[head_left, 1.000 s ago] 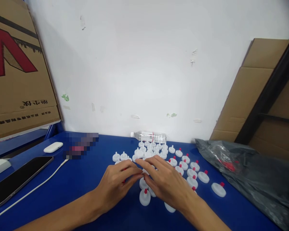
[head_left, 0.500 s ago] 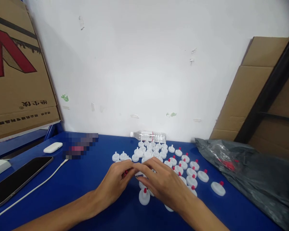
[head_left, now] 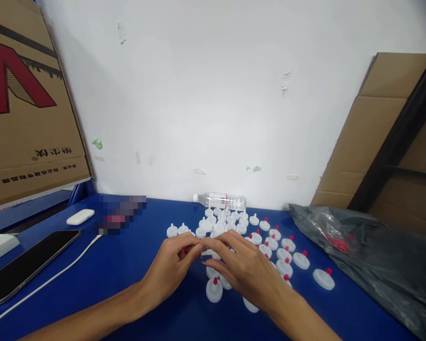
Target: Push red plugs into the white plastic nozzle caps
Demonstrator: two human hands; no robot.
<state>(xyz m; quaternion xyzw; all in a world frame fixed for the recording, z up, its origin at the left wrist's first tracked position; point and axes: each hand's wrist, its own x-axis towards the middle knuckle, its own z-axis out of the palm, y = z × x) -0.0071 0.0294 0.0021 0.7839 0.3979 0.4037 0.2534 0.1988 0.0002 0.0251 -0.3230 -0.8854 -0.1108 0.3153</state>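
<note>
My left hand (head_left: 177, 260) is closed, with small red tip caps (head_left: 185, 249) showing between its bent fingers. Its thumb and index fingertip meet the fingertips of my right hand (head_left: 239, 260). Between the right thumb and index finger is a white nozzle cap (head_left: 211, 254), its narrow spout pointing left towards the left thumb; the fingers partly cover it. Just below the hands, a white nozzle cap with a red tip (head_left: 214, 290) stands on the blue table (head_left: 135, 246). More red-tipped nozzle caps (head_left: 301, 259) spread to the right of my right hand.
White nozzle caps without red tips (head_left: 218, 227) crowd behind the hands, before a lying clear bottle (head_left: 222, 201). A grey plastic bag (head_left: 376, 251) with red pieces in clear wrap (head_left: 339, 244) lies right. Left are a phone (head_left: 31, 265), a white cable (head_left: 57, 275) and a white case (head_left: 80, 217).
The right thumb and index finger have spread slightly, and the spout between the hands shows a little more. The whole view has shifted slightly; the standing caps keep their places.
</note>
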